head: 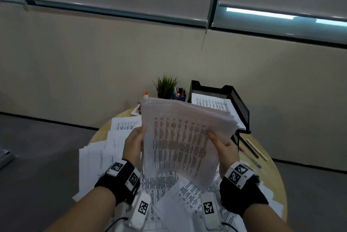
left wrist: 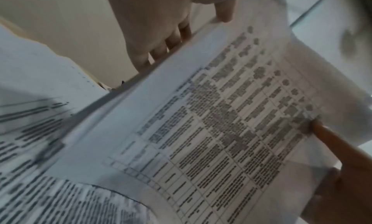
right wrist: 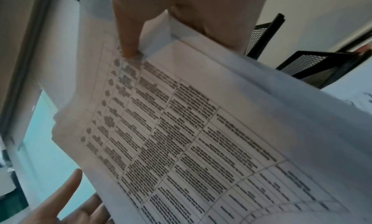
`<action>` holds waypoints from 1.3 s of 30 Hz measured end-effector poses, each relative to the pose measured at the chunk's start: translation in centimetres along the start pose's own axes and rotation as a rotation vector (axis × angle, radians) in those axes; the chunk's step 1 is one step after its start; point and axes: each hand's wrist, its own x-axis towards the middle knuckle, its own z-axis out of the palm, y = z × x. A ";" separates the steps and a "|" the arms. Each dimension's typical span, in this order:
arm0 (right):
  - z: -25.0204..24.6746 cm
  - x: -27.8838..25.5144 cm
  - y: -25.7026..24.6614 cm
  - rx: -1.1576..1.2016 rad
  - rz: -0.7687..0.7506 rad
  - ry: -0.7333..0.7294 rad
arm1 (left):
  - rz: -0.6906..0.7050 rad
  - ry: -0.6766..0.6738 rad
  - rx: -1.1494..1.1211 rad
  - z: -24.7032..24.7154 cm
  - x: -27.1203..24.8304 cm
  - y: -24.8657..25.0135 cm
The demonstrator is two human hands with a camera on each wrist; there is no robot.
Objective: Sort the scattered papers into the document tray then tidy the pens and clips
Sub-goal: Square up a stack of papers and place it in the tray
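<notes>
I see a round wooden table on a grey floor. Loose printed papers overlap across most of its top, some hanging past the near left edge. At the far side stand a black mesh tray with sheets in it, a small potted plant, a cup of pens and a glue bottle. Several pens and pencils lie loose on the right, just beside the tray.

both hands gripping paper stack, raised

Paper stack: thin matt printed sheets. Tray at 1 o'clock: black metal mesh. Table: smooth pale wood. Wrist bands: black cloth.
</notes>
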 end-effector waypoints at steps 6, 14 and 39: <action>0.6 -0.3 0.4 0.051 0.030 0.061 | -0.027 -0.007 0.018 1.2 -0.8 -0.7; 0.6 -0.2 -1.5 -0.004 -0.051 0.017 | 0.115 0.086 0.024 1.5 -0.7 0.6; -0.7 -2.6 -4.7 -0.851 -0.728 -0.035 | 0.224 0.089 0.109 2.3 -3.3 0.0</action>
